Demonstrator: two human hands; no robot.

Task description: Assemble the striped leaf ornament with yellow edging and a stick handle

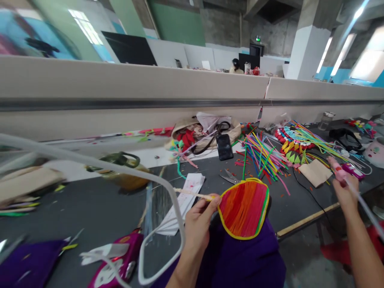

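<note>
Two hands at a cluttered craft table

Two bare hands work over a dark table [90,208] strewn with craft supplies. The left hand [199,224] is closed in a pinch around a thin pale stick [192,194], thumb and fingers pressed on it just beside a fan-shaped piece [243,208]. That piece is striped in red and orange with a yellow and green rim; it hangs in front of the person's body, over purple cloth [240,260] and near the table's front edge. The stick points left, away from the fan.

The right hand [345,191] is off to the right, well apart from the fan. It is wrapped around a pink glue gun [339,171], and a pale cord [364,206] runs down from it toward the lower right.

On the table behind the fan lie scissors [228,177], a loose heap of coloured sticks [264,156], a black phone [224,147] and a tan bag [204,132]. Farther right sits a beaded, many-coloured piece [294,140] and a brown paper square [315,172]. A folded white paper [186,196] lies left of the left hand, and a second pink glue gun [120,260] rests at the near edge, its white cord [168,192] looping across the view. A long grey partition [120,92] runs behind the table, and a person [236,66] sits far beyond it.
</note>
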